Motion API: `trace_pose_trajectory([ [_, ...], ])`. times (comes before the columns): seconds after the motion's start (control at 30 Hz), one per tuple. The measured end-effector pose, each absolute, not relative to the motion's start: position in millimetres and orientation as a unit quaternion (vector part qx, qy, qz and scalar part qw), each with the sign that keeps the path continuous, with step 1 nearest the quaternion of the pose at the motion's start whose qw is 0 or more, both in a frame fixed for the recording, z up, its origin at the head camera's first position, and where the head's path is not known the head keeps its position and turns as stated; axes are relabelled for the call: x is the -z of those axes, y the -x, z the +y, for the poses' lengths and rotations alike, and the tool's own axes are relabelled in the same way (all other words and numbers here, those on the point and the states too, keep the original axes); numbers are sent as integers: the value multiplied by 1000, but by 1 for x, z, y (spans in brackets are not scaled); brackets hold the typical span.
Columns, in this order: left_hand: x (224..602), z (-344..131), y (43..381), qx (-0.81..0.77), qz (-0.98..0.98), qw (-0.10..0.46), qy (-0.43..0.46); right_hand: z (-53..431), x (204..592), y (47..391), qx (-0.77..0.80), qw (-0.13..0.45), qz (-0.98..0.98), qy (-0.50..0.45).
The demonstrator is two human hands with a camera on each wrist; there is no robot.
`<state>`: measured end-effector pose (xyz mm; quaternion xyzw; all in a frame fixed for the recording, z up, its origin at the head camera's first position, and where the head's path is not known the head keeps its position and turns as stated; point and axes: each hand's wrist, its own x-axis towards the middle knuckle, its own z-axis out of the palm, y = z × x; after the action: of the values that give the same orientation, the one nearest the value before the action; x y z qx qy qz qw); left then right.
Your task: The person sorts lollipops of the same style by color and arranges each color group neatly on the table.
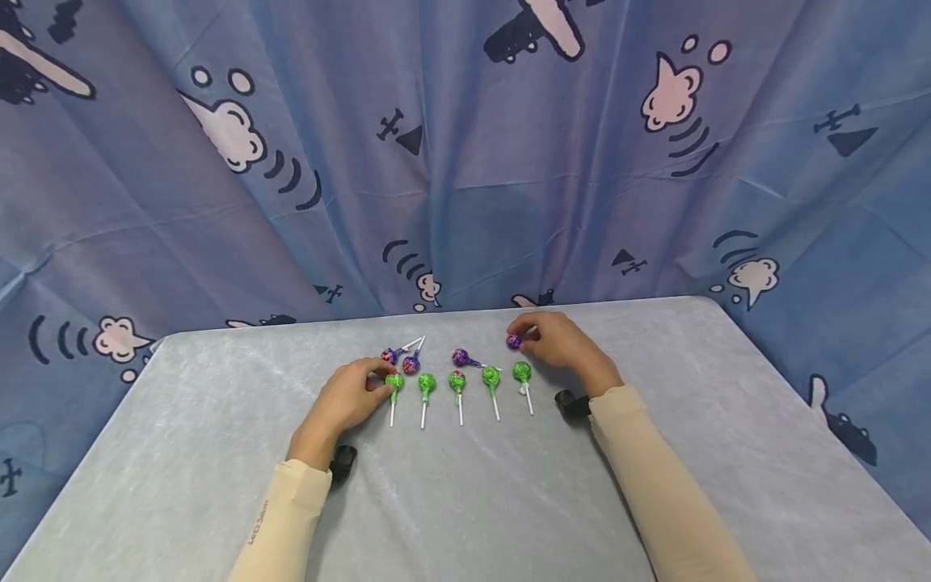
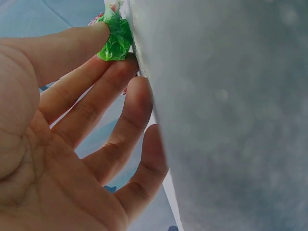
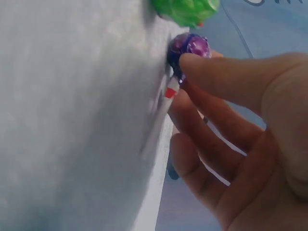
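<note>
My left hand (image 1: 349, 398) pinches the wrapped head of the leftmost green lollipop (image 1: 394, 381) between thumb and fingers; its stick points toward me. In the left wrist view the thumb presses the crinkled green wrapper (image 2: 118, 41). At the right, my right hand (image 1: 560, 341) grips a purple lollipop (image 1: 514, 341) by its head. The right wrist view shows thumb and fingers around that purple head (image 3: 195, 44), with the white stick (image 3: 161, 113) slanting down near the cloth. Several green lollipops, including one in the middle (image 1: 457, 380), form a row between the hands.
Two purple lollipops (image 1: 410, 365) lie behind the row's left end, sticks pointing away. Another purple lollipop (image 1: 461, 357) lies sideways behind the middle, its stick reaching a green head (image 1: 490, 376). A pale cloth covers the table (image 1: 465, 501); a blue patterned curtain (image 1: 465, 162) hangs behind.
</note>
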<state>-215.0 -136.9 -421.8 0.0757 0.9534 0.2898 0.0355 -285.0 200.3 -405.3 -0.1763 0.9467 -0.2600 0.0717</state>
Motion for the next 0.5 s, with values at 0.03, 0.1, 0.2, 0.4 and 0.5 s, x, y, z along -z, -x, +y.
trace_pose_trajectory([
  [0.03,422,-137,215,-290,953,35,-76,201,405,285,260,71,946,181],
  [0.1,422,-137,215,-290,953,35,-77,203,404,285,259,69,945,187],
  [0.2,421,-137,215,-289,953,35,-78,206,405,286,254,67,945,195],
  [0.4,421,-137,215,-288,954,34,-79,205,405,287,258,70,942,200],
  [0.5,421,-136,215,-287,954,37,-76,205,406,286,261,72,940,206],
])
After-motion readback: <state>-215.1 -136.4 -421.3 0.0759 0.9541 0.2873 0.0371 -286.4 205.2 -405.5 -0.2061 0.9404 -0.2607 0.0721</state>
